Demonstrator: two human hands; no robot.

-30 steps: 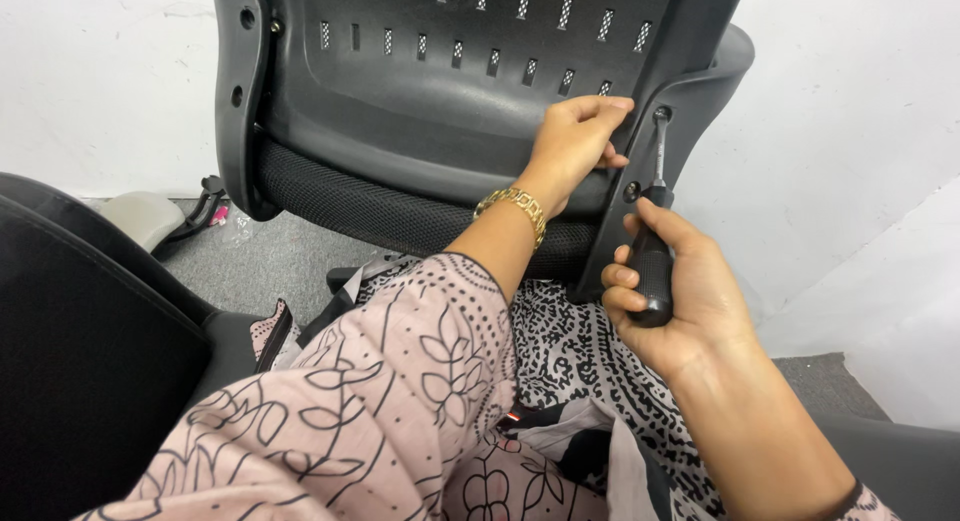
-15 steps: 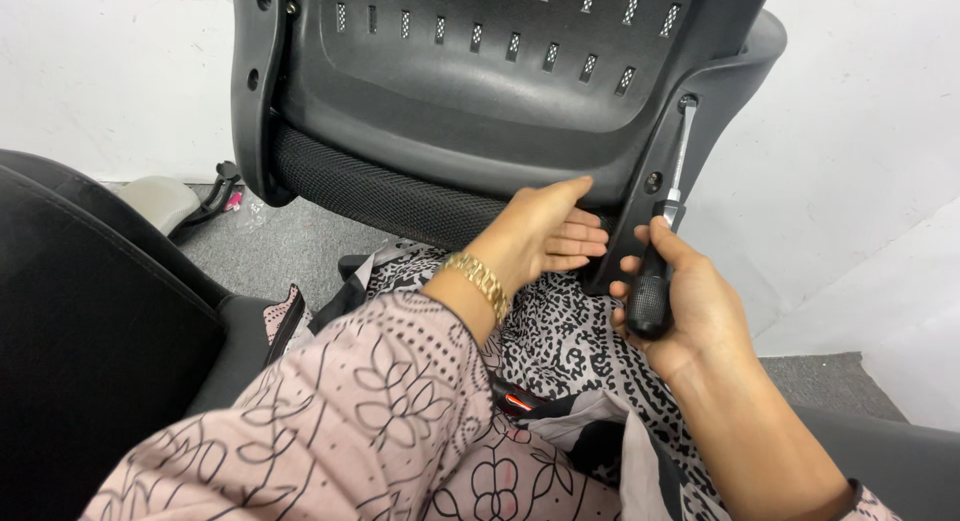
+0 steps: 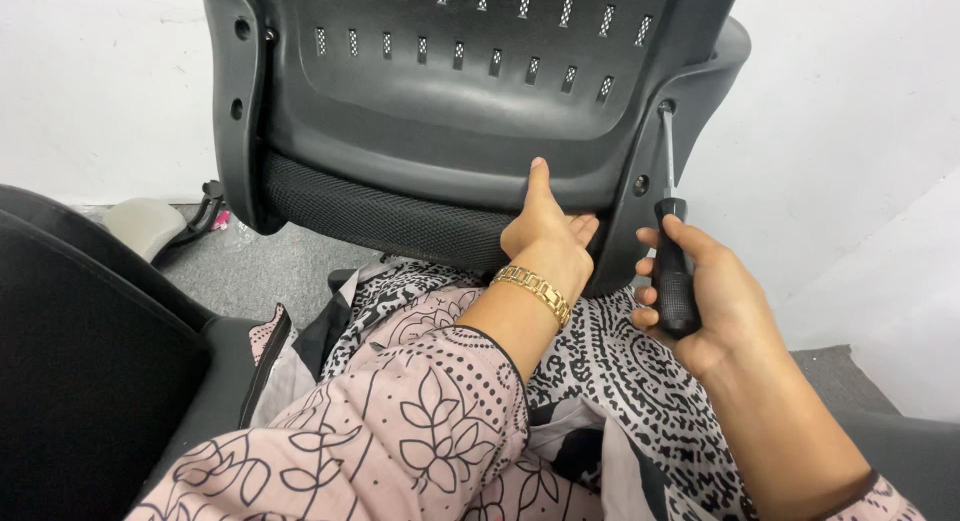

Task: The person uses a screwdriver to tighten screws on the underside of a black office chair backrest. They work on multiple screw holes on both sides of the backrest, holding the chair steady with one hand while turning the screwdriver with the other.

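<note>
Two hands work on the upturned chair back: left hand braces its lower rim, fingers pressed together; right hand fingers wrap the screwdriver, whose tip, at the right-side hole, may slip if tilted.

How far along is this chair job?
Done: nothing can be confirmed. In hand: the right hand holds a black-handled screwdriver with its tip in a hole on the chair back's right edge, and the left hand steadies the lower rim. Left: several frame holes look empty.
</note>
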